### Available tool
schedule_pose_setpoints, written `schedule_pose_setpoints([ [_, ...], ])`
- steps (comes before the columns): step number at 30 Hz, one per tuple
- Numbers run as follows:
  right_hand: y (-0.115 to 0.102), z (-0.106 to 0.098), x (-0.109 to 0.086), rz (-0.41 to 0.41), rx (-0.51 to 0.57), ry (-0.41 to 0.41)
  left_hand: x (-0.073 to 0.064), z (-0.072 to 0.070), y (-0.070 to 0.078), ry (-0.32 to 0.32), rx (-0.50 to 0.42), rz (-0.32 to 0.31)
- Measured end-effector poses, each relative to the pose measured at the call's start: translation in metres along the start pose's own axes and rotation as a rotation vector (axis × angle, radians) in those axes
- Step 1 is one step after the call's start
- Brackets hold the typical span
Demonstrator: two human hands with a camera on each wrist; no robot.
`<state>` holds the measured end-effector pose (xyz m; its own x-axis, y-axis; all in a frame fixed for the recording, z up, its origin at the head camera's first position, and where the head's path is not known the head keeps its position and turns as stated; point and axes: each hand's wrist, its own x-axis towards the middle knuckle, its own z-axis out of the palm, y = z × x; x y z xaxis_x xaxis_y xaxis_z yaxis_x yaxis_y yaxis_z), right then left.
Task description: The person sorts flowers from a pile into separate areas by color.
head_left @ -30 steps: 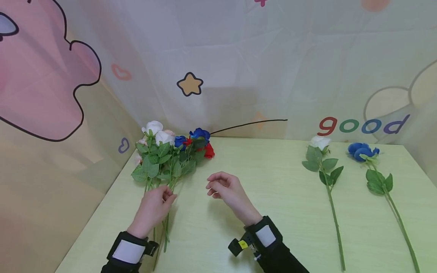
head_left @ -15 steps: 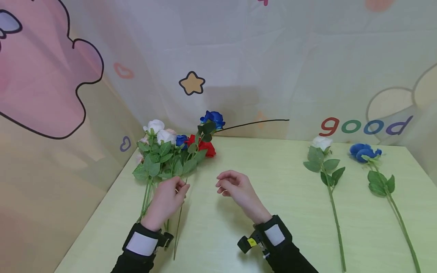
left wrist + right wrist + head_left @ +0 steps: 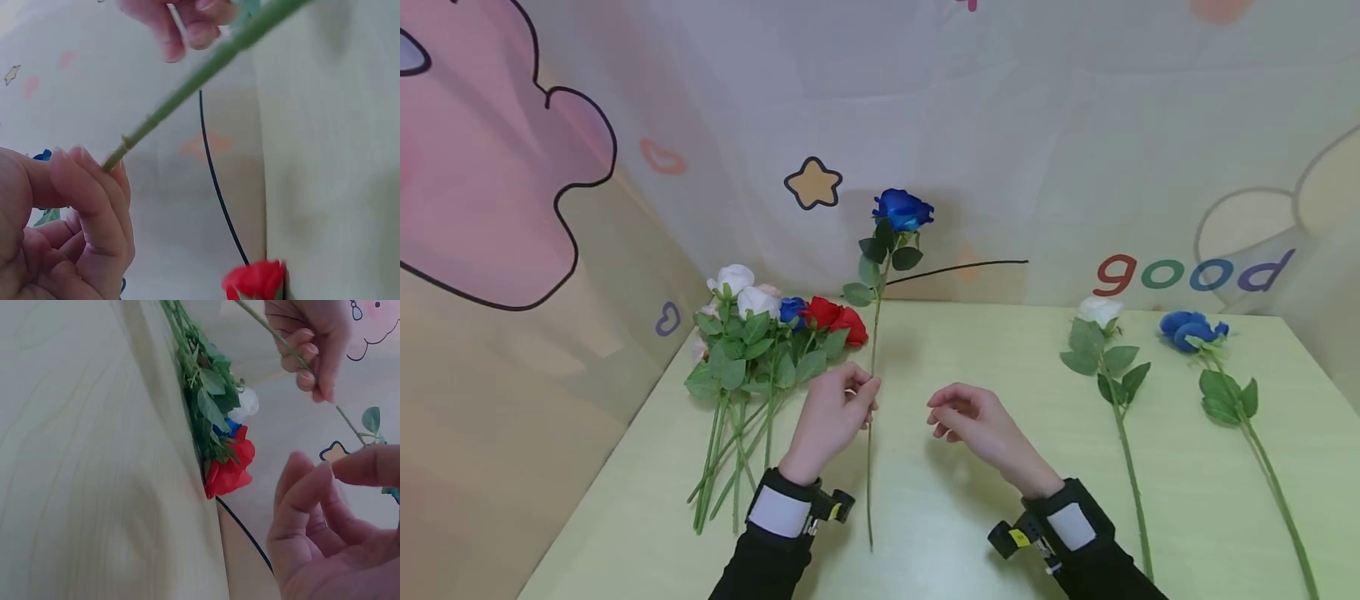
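My left hand [image 3: 831,412] pinches the green stem of a blue rose [image 3: 902,210] and holds it upright over the middle of the table. In the left wrist view the stem [image 3: 200,78] runs up from between thumb and fingers. To the right of it, my right hand [image 3: 988,429] hovers with loosely bent fingers and nothing between them. In the right wrist view the left hand [image 3: 312,347] grips the stem beyond the right hand [image 3: 337,525]. White, pink, red and blue roses [image 3: 752,333] lie in a heap at the left, stems toward me.
A single white rose [image 3: 1101,312] and another blue rose [image 3: 1193,331] lie apart on the right side of the table [image 3: 985,350]. Behind the table hangs a printed cloth backdrop [image 3: 1000,150], with a dark curved line [image 3: 958,270] low on it.
My left hand has lifted the blue rose out of the heap and carried it right, and the bloom now stands higher. My right hand has shifted right too, still holding nothing.
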<state>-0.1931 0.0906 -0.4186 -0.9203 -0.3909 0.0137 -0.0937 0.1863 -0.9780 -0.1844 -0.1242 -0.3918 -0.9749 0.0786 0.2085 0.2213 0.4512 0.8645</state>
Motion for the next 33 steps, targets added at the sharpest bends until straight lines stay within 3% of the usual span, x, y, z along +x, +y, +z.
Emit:
schedule_pose_setpoints([
  [8, -0.004, -0.014, -0.011, 0.011, -0.042, -0.099, 0.014, 0.022, 0.015, -0.01, -0.092, 0.038],
  [15, -0.005, -0.01, -0.012, 0.008, -0.001, -0.148, 0.016, 0.022, 0.015, -0.004, -0.082, 0.031],
  [25, -0.006, -0.001, -0.012, 0.007, -0.015, -0.24, 0.018, 0.023, 0.015, -0.078, -0.199, 0.017],
  [33, -0.002, 0.006, -0.012, -0.016, -0.019, -0.297, 0.016, 0.027, 0.016, -0.113, -0.204, 0.021],
])
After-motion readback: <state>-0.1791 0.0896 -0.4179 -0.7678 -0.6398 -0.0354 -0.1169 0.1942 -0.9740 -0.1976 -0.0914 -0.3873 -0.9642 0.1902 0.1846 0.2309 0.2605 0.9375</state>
